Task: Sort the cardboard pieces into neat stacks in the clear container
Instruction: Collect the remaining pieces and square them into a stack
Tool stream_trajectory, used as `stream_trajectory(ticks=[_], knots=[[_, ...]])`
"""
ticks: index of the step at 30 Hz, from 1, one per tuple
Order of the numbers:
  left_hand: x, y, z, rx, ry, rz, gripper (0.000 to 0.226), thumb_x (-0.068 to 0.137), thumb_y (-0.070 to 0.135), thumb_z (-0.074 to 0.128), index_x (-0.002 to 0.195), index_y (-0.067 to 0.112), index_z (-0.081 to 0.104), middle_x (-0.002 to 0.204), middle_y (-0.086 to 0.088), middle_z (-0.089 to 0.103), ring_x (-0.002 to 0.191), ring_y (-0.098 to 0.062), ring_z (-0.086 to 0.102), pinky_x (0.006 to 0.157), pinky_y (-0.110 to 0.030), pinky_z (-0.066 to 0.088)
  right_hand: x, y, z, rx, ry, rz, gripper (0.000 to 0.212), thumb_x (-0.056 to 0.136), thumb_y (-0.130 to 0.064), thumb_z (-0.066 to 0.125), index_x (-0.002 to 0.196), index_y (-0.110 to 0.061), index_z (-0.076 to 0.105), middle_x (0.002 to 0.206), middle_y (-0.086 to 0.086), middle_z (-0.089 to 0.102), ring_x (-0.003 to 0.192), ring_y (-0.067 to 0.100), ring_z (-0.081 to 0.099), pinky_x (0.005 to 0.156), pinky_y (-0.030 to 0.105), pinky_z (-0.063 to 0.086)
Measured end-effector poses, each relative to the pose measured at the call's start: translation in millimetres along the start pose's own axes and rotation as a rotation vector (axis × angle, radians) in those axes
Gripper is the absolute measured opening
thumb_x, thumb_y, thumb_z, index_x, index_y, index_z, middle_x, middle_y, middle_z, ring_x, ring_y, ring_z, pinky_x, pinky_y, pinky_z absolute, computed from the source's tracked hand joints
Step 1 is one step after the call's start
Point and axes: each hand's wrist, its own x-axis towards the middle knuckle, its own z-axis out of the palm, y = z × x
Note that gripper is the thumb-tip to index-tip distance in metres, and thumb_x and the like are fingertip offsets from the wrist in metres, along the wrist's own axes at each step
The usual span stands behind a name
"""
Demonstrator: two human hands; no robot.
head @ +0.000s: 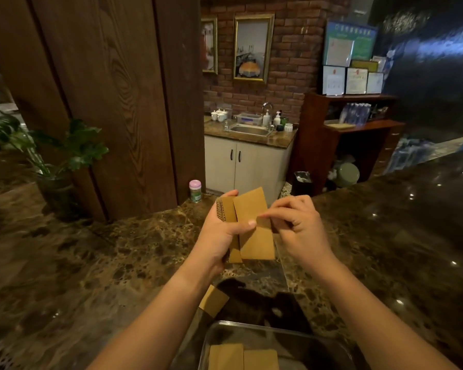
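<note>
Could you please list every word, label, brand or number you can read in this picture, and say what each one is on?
None can be read.
Blue-green poster on the wall: printed text, too blurred.
Framed certificates on the wooden shelf: too small.
Small pink-lidded jar on the counter: green label, illegible.
Pump bottles by the sink: no readable label.
Cardboard pieces in the left hand and right hand: plain, no print.

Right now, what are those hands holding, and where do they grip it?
The left hand clasps a cardboard stack by its left edge, thumb across the front. The right hand pinches the front piece's right side.
</note>
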Motion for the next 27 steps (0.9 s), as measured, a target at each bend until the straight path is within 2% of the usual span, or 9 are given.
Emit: stream_trajectory(ticks=[4,6,8,12,14,17,20,24,27], knots=[[1.2,0.1,-17.5,-0.060,0.075,0.002,0.067,0.079,-0.006,0.070,0.123,0.043,0.061,0.122,-0.004,0.070,0.101,-0.021,0.071,0.073,-0.038,0.060,5.8,6.3,-8.4,0.078,-0.084,0.134,0.068,0.085,0.013,0.060,0.128,-0.039,0.063,0.108,-0.020,0.062,0.108,-0.001,0.055,0.091,0.011,0.042],[2.1,-0.6,-21.9,-0.098,0.094,0.005,0.066,0.079,-0.006,0.069,0.124,0.043,0.062,0.124,-0.005,0.069,0.105,-0.026,0.070,0.084,-0.049,0.059,7.6,8.9,-8.1,0.022,-0.024,0.187,0.056,0.087,0.004,0.066,0.126,-0.036,0.065,0.107,-0.018,0.064,0.105,-0.004,0.058,0.084,0.004,0.044],[1.8,-1.6,-20.9,-0.160,0.103,0.008,0.067,0.081,-0.006,0.066,0.131,0.039,0.059,0.127,-0.006,0.067,0.112,-0.030,0.066,0.092,-0.057,0.054,11.0,13.2,-8.1,0.072,0.108,0.330,0.041,0.090,-0.007,0.069,0.125,-0.028,0.067,0.107,-0.011,0.069,0.097,0.001,0.063,0.078,0.010,0.049],[2.5,-1.5,-19.9,-0.267,0.114,0.002,0.064,0.087,-0.004,0.058,0.135,0.040,0.057,0.131,-0.008,0.063,0.117,-0.034,0.062,0.095,-0.063,0.049,13.8,11.9,-9.5,0.977,0.157,0.806,0.023,0.095,-0.006,0.061,0.118,-0.009,0.066,0.094,0.005,0.080,0.084,0.018,0.076,0.057,0.026,0.059],[3.2,-2.3,-19.9,-0.307,0.097,-0.017,0.061,0.090,-0.001,0.052,0.133,0.041,0.058,0.135,-0.010,0.061,0.120,-0.036,0.058,0.099,-0.064,0.046,9.6,10.3,-7.1,1.158,0.095,0.888,0.023,0.097,-0.005,0.058,0.119,-0.006,0.064,0.092,0.008,0.079,0.078,0.019,0.077,0.053,0.026,0.058],[0.3,-5.3,-15.6,-0.347,0.021,-0.033,0.061,0.089,0.001,0.045,0.129,0.044,0.060,0.135,-0.015,0.058,0.118,-0.038,0.059,0.086,-0.056,0.056,0.7,8.7,1.5,1.021,-0.068,0.809,0.029,0.096,-0.008,0.059,0.123,-0.020,0.061,0.098,0.004,0.079,0.083,0.022,0.077,0.055,0.030,0.058],[0.4,-8.8,-12.5,-0.268,0.031,-0.009,0.064,0.077,0.003,0.048,0.126,0.043,0.061,0.125,-0.012,0.061,0.105,-0.034,0.061,0.069,-0.046,0.059,-4.6,9.1,7.7,0.847,-0.163,0.716,0.040,0.091,-0.008,0.067,0.121,-0.034,0.058,0.107,0.001,0.077,0.096,0.024,0.075,0.071,0.039,0.061],[7.0,-8.4,-9.8,-0.455,0.013,-0.071,0.059,0.078,0.003,0.047,0.129,0.028,0.060,0.102,-0.018,0.064,0.073,-0.027,0.064,0.060,-0.039,0.055,-1.1,4.4,1.9,0.852,-0.004,0.491,0.034,0.083,0.001,0.072,0.097,-0.030,0.075,0.100,0.000,0.078,0.095,0.018,0.073,0.081,0.037,0.061],[10.1,-9.4,-11.5,-0.524,0.004,-0.117,0.041,0.089,0.009,0.049,0.127,0.022,0.056,0.104,-0.021,0.069,0.075,-0.030,0.068,0.061,-0.040,0.056,-1.4,-1.3,-0.3,0.647,0.045,0.277,0.026,0.083,-0.008,0.076,0.097,-0.030,0.076,0.097,-0.001,0.077,0.091,0.019,0.073,0.077,0.033,0.061]])
